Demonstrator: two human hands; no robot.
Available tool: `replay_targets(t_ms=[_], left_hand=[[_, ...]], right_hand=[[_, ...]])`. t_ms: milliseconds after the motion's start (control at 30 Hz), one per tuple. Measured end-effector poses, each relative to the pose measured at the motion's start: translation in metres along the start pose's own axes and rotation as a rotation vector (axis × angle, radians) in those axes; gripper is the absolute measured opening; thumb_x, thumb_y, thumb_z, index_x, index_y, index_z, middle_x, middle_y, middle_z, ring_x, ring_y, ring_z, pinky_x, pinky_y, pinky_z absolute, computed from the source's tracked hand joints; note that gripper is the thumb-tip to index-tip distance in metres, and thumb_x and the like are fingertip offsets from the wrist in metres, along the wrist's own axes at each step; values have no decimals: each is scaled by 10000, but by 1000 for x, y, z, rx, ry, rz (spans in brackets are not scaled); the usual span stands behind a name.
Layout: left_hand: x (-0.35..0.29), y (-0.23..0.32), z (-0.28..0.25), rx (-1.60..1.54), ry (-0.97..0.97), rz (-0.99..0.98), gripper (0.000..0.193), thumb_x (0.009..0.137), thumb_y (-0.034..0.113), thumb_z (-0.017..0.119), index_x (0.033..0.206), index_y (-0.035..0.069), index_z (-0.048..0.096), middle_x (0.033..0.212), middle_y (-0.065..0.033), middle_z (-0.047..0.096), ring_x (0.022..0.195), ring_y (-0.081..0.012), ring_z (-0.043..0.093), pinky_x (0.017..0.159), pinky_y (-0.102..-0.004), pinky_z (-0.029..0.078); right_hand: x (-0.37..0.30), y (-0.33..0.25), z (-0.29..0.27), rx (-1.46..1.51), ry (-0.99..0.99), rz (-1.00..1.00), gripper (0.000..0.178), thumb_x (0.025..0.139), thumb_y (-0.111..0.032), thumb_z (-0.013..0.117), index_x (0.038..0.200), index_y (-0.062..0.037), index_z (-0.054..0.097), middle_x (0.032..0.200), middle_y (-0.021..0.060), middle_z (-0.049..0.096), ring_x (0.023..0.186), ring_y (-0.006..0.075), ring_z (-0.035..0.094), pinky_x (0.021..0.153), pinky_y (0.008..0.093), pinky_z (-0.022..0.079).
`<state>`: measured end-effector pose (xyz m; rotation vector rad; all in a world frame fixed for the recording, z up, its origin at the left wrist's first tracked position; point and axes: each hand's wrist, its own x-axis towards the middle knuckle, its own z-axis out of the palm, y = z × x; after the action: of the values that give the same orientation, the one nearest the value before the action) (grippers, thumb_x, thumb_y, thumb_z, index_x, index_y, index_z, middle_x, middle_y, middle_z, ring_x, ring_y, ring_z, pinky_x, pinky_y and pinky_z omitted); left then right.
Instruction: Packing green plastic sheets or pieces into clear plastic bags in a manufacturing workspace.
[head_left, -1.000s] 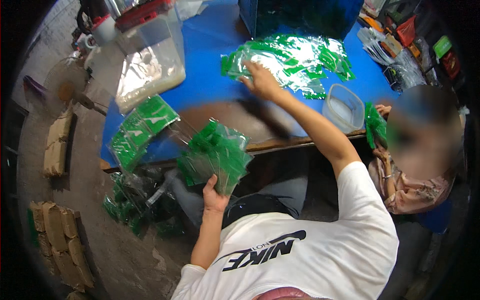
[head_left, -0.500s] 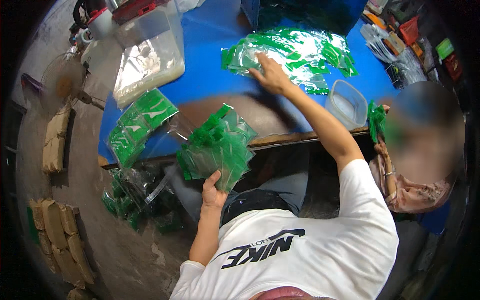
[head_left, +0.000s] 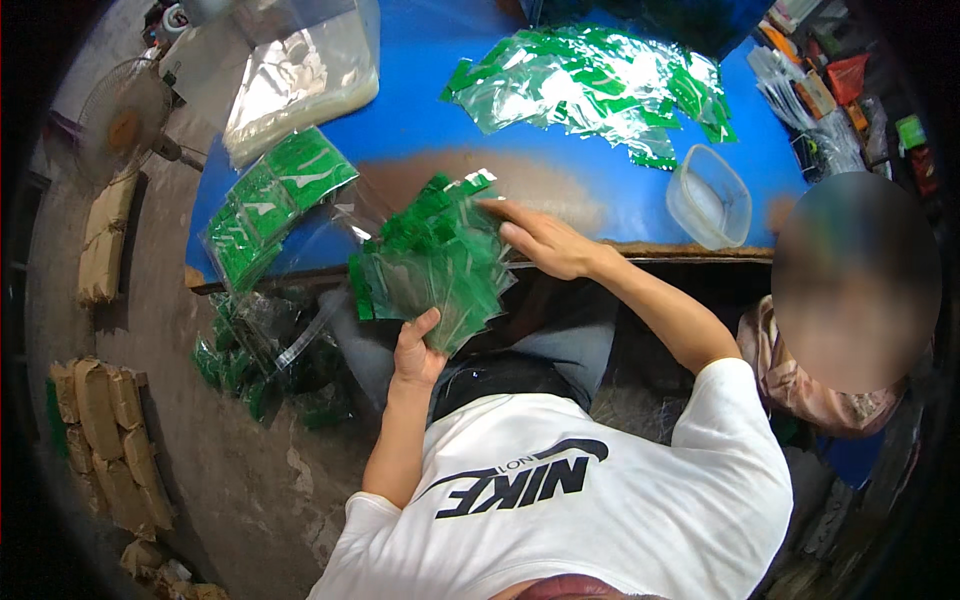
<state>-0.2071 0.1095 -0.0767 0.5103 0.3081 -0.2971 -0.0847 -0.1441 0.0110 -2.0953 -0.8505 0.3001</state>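
My left hand (head_left: 418, 345) grips a fanned stack of green-and-clear plastic bags (head_left: 430, 265) from its lower end, thumb on top, above my lap at the table edge. My right hand (head_left: 550, 243) is at the stack's upper right side, fingers stretched out and thumb apart; its fingertips touch or nearly touch the bags, and whether one lies under them I cannot tell. Farther back, a spread pile of similar bags (head_left: 590, 85) covers part of the blue table (head_left: 420, 115). Left of my stack, more green bags (head_left: 285, 200) lie at the table's corner.
A clear plastic tub (head_left: 712, 200) stands near the right table edge, beside a co-worker (head_left: 790, 370). At back left sits a bin of clear film (head_left: 300, 85). A fan (head_left: 125, 120), brown wrapped bundles (head_left: 110, 430) and bagged green material (head_left: 265, 350) are at the left.
My right hand has moved from the far pile down and toward me to the held stack. My left hand keeps its hold. The whole view has shifted slightly.
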Motion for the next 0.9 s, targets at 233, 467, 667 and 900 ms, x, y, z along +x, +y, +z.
replay_targets(t_ms=[233, 467, 667, 900], left_hand=[[-3, -4, 0, -25, 65, -19, 555, 810, 110, 741, 1315, 18, 530, 1249, -144, 631, 1181, -323, 604, 1040, -501, 488], [24, 40, 46, 969, -226, 575, 366, 832, 149, 777, 1158, 42, 650, 1140, -71, 666, 1051, -219, 631, 920, -393, 493], [111, 96, 96, 1083, -515, 470, 484, 803, 212, 821, 1216, 35, 641, 1170, -97, 669, 1136, -236, 612, 1003, -384, 482], [157, 76, 104, 1447, -507, 815, 447, 804, 58, 760, 1222, 30, 603, 1160, -78, 660, 1074, -205, 621, 947, -368, 487]], right_hand=[[38, -33, 56, 267, 308, 237, 902, 959, -598, 505, 1495, 84, 259, 1458, 339, 408, 1381, 415, 410, 1153, 425, 316], [27, -66, 13, 306, 309, -21, 1304, 601, -220, 950, 1544, 45, 89, 1487, 295, 365, 1402, 343, 371, 1179, 415, 293], [41, -25, -34, 279, 377, -107, 1226, 627, -192, 938, 1547, -21, 145, 1453, 217, 440, 1365, 302, 417, 1165, 399, 329], [31, 31, -7, 49, 397, -63, 1179, 693, -385, 889, 1541, -14, 159, 1467, 239, 425, 1380, 337, 411, 1170, 405, 315]])
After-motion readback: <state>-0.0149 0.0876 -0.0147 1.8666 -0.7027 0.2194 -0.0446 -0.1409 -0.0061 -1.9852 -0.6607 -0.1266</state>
